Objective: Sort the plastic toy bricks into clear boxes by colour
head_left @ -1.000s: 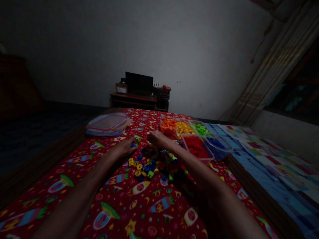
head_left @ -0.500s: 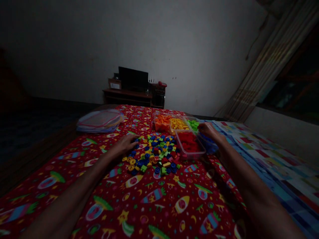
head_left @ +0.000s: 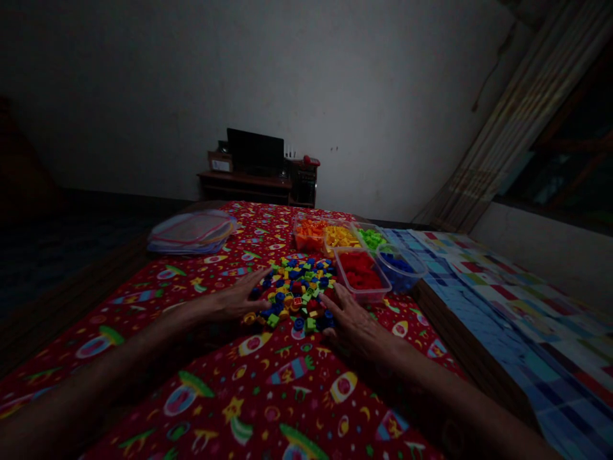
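Note:
A heap of small plastic bricks (head_left: 299, 292) in blue, green, yellow and red lies on a red patterned cloth (head_left: 268, 383). My left hand (head_left: 237, 299) rests flat at the heap's left edge, fingers stretched toward the bricks. My right hand (head_left: 352, 319) lies flat at the heap's right front edge, fingers spread and touching the nearest bricks. Neither hand holds anything. Just beyond the heap stand clear tubs sorted by colour: orange (head_left: 310, 234), yellow (head_left: 341, 239), green (head_left: 371, 239), red (head_left: 359, 273) and blue (head_left: 400, 267).
A stack of clear lids (head_left: 191, 232) lies at the back left of the cloth. A second surface under a checked cloth (head_left: 498, 300) adjoins on the right. Against the far wall a low cabinet (head_left: 258, 185) carries a dark screen. The room is dim.
My right hand came back from the green and blue tubs to the heap's near right edge. My left hand slid slightly nearer along the heap's left side.

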The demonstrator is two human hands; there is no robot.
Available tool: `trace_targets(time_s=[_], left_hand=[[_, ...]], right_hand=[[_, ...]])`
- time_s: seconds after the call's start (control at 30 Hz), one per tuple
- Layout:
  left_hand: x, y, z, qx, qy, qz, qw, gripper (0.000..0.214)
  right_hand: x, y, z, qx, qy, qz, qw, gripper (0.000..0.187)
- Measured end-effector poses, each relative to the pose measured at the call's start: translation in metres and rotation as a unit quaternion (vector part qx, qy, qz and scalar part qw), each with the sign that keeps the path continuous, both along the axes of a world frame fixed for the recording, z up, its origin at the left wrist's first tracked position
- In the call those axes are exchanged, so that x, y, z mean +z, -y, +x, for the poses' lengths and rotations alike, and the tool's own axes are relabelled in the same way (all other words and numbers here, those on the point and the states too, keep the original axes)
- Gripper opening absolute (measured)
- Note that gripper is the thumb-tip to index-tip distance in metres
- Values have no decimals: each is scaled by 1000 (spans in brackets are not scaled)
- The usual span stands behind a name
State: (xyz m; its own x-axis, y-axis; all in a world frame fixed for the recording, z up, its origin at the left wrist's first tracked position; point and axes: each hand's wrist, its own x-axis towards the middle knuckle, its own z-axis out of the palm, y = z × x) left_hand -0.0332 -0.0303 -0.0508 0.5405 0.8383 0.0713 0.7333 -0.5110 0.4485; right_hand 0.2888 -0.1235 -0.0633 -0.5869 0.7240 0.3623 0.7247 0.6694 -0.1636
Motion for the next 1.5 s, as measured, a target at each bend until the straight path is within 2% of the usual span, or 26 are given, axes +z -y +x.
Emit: trace_targets(time_s=[0.07, 0.13, 0.2, 0.27, 0.37, 0.5, 0.73, 0.87, 0.97, 1.03, 1.1, 1.23, 1.37, 1.5], left_hand=[[-16, 20, -3, -2, -35, 13, 999, 103], [-31, 35, 2, 13, -43, 64, 997, 109], [-41, 41, 13, 38, -23, 117, 992, 102], [-44, 40, 28, 45, 1, 145, 988, 93], [-40, 26, 46, 37, 27, 142, 989, 91], [-32, 3, 55, 52, 69, 128, 988, 95], [-22, -20, 55, 111, 157, 130, 973, 80], [-15, -25, 49, 112, 174, 130, 970, 64], [-7, -28, 43, 97, 165, 157, 969, 49], [-1, -28, 39, 91, 138, 171, 971, 41], [4, -27, 37, 82, 97, 165, 978, 33], [10, -20, 35, 52, 48, 116, 991, 23], [14, -15, 34, 70, 105, 70, 990, 28], [22, -15, 38, 112, 254, -14, 961, 53]], right_hand=[[-12, 8, -1, -21, 1, -18, 1000, 76], [-17, 9, -6, -37, -8, -28, 999, 76], [-19, 4, -16, -36, -18, -35, 999, 72], [-19, -6, -26, -25, -25, -40, 999, 69], [-20, -28, -35, -7, -34, -39, 999, 65], [-18, -59, -38, 11, -56, -21, 998, 60], [10, -92, -46, 10, -105, -34, 994, 59], [28, -96, -57, -2, -128, -10, 992, 50], [33, -94, -64, -11, -82, 9, 997, 30], [31, -91, -68, -19, -26, 17, 999, 18], [26, -87, -69, -24, 26, 19, 999, 14], [18, -84, -69, -33, 60, 18, 997, 19], [22, -87, -63, -30, 13, 16, 999, 14], [31, -88, -58, -10, -65, 34, 997, 24]])
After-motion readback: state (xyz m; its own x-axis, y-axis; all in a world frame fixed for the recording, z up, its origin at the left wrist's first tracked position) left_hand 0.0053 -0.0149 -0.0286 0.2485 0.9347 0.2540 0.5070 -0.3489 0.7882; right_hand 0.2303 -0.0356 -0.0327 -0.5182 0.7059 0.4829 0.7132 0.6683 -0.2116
